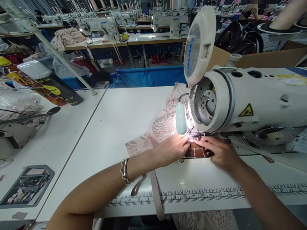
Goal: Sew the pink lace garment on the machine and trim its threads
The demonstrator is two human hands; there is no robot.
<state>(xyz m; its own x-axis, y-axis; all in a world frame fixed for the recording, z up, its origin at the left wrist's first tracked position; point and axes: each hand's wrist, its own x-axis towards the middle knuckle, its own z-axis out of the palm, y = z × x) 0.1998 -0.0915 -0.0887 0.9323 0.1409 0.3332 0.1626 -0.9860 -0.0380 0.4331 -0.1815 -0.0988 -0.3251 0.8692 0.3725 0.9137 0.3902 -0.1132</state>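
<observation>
My left hand [174,148] lies on pale pink lace fabric [160,127] just left of the needle area, fingers curled and pressing the cloth down. My right hand [219,151] rests on a dark brown piece [195,152] under the head of the white sewing machine [251,95], fingers pinched at the fabric edge beside the presser foot. A small lamp [181,118] lights the spot brightly. A pink strap [157,195] hangs from the fabric over the table's front edge. A bracelet sits on my left wrist.
A printed ruler strip [203,194] runs along the white table's front edge. Spray cans [45,84] lie on the neighbouring table at left. A blue bin [148,76] stands behind the table, with rows of sewing machines [168,19] beyond. A cardboard box [263,57] sits behind the machine.
</observation>
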